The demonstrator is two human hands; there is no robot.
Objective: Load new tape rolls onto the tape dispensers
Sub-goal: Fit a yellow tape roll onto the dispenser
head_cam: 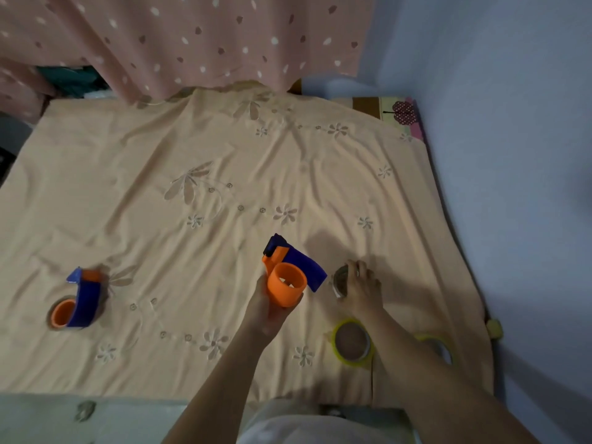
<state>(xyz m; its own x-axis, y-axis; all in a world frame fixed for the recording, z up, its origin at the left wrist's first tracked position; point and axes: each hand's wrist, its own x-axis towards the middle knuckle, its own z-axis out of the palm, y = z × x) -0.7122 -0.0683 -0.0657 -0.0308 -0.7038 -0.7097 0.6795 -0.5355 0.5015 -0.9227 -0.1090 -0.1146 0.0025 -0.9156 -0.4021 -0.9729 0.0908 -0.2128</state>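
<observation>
— Dispensers? 
— Two, orange and blue: one [290, 270] gripped from below in left hand [270, 310], other [78, 299] lying far left on peach cloth [192, 161].
— Rolls? 
— Three: clear one [340, 281] clasped under right hand [363, 288]; yellow one [352, 342] just nearer; another [437, 346] half hidden behind right forearm.

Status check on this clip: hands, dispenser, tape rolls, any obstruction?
Left hand holds orange-and-blue dispenser, spool bare. Right hand on clear tape roll, grip unclear. Two yellow rolls wait nearby. Nothing blocking.
</observation>
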